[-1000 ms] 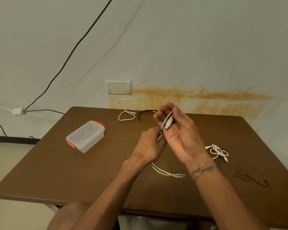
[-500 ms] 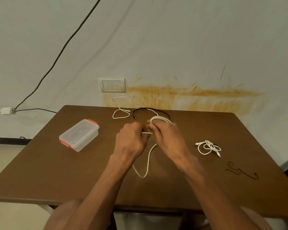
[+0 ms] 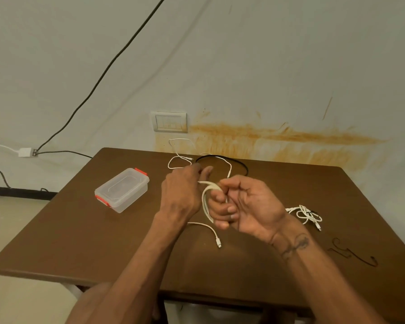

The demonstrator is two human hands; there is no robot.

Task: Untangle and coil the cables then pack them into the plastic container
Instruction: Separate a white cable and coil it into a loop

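A white cable (image 3: 206, 202) is looped around the curled fingers of the right hand (image 3: 246, 206), above the middle of the table (image 3: 80, 242). The left hand (image 3: 182, 192) seems to pinch the strand by that loop, and the cable's free end trails to a plug (image 3: 218, 243) on the tabletop. The lidded plastic container (image 3: 122, 189) sits toward the left edge, a tangled white bundle (image 3: 305, 215) toward the right edge.
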